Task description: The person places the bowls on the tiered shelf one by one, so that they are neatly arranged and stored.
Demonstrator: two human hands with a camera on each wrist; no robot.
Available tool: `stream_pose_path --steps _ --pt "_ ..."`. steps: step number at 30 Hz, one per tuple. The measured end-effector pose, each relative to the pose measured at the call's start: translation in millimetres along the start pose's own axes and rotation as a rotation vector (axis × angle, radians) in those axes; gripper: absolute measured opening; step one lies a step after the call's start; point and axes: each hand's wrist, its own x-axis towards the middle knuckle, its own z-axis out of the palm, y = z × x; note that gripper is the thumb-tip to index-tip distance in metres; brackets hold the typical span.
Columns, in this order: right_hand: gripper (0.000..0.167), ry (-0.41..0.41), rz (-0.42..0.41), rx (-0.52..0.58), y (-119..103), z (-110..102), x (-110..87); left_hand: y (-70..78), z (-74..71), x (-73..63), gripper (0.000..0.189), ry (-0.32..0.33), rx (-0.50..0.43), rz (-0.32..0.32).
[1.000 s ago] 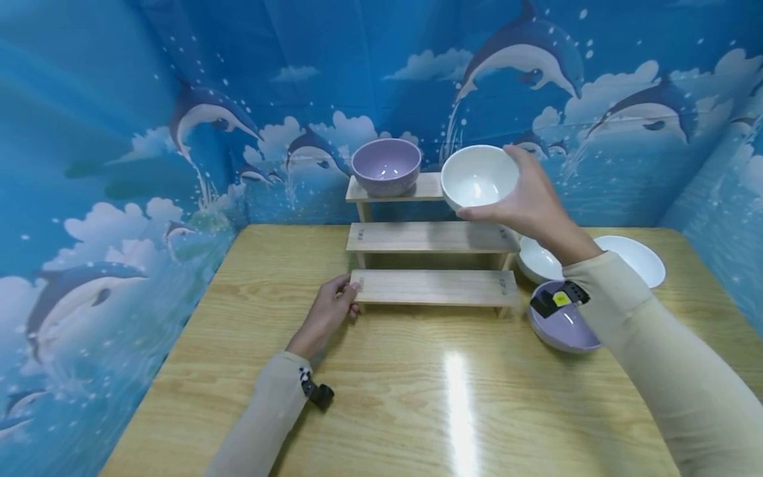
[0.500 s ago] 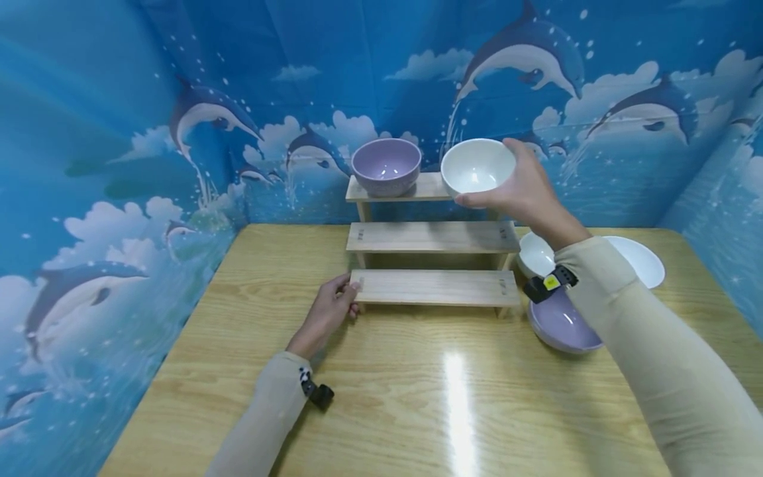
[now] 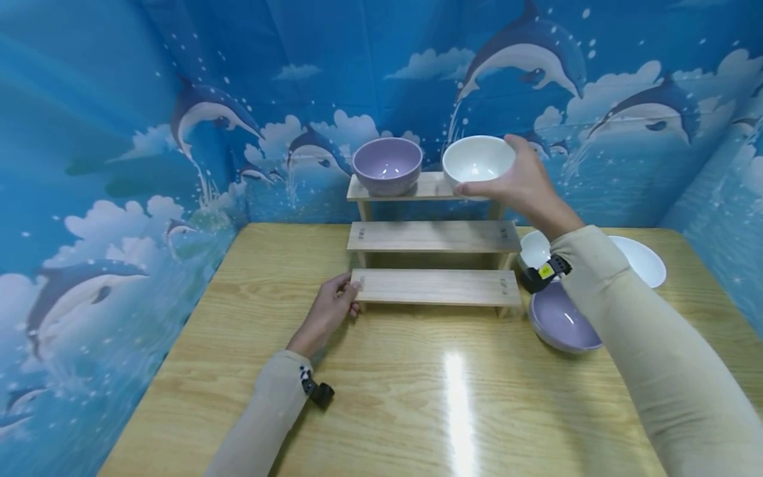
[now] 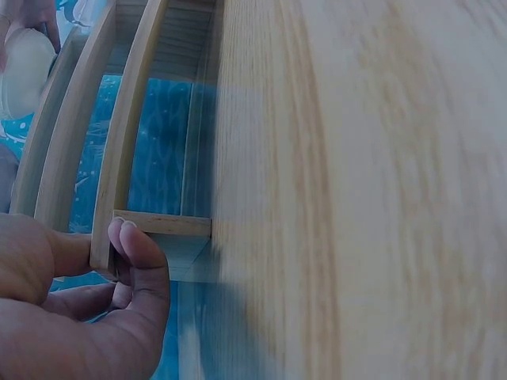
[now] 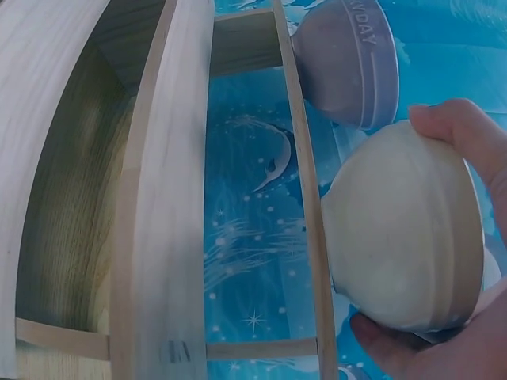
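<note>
My right hand (image 3: 527,182) grips a white bowl (image 3: 477,159) by its rim at the right end of the top shelf. In the right wrist view the base of that white bowl (image 5: 404,229) is right at the shelf edge, thumb and fingers spread around its side. A purple bowl (image 3: 387,167) stands upright on the left of the same top shelf. My left hand (image 3: 329,308) pinches the left end of the lowest step of the three-tier wooden rack (image 3: 435,286). The left wrist view shows its thumb and fingers curled around the board's corner (image 4: 107,245).
Right of the rack a second purple bowl (image 3: 563,321) lies on the wooden table (image 3: 381,397). Behind it are a small white bowl (image 3: 533,248) and a white plate (image 3: 640,260), partly covered by the right arm. A dolphin-print curtain (image 3: 268,99) encloses the back and sides.
My right hand has lowered the white bowl and tilted it more upright over the top shelf, with the forearm shifting slightly left. The left hand stays at the lowest step.
</note>
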Motion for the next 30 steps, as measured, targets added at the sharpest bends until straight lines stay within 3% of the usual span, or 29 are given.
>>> stream_pose_path --steps 14,30 --pt "0.132 -0.029 0.037 0.089 2.9 -1.3 12.2 0.8 0.0 1.3 0.049 0.018 0.043 0.021" --pt "0.131 -0.044 0.050 0.092 3.0 -4.4 14.1 0.5 -0.4 1.8 0.049 0.016 0.061 0.013"
